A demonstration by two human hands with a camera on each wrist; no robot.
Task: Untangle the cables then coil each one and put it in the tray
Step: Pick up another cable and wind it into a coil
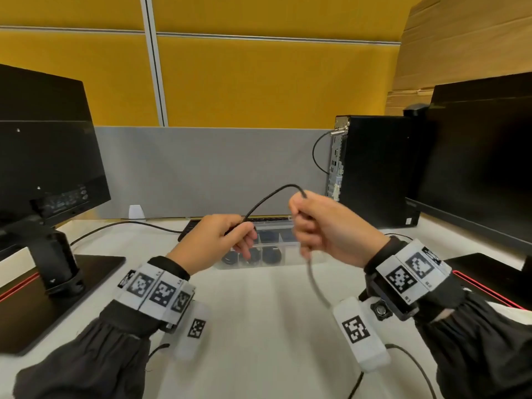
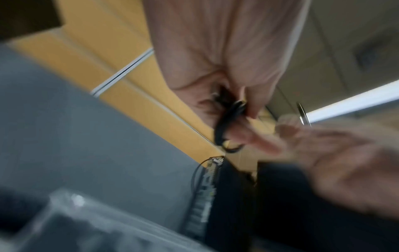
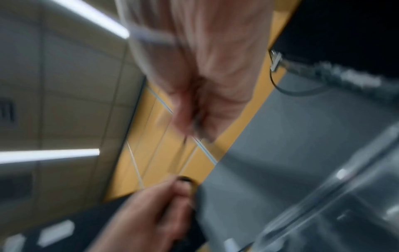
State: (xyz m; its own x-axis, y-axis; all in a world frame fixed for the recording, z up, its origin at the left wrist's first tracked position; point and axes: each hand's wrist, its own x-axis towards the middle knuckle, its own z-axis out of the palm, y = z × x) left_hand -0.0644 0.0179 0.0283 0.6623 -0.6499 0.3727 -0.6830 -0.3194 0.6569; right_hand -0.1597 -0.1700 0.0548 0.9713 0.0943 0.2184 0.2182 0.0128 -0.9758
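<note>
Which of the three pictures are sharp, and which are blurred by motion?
Head view: mostly sharp; the cable between left hand and right hand is clear. Left wrist view: blurred, especially the nearer hand. Right wrist view: strongly smeared throughout.

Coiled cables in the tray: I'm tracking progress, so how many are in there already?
3 visible coiled cables in the clear tray: left, middle, right. The hands hide part of the tray, so more may be there.

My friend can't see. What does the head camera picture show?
Two hands, left and right, hold a black cable arching between them above a white desk. A clear tray with coiled cables sits behind, between two monitors.
</note>
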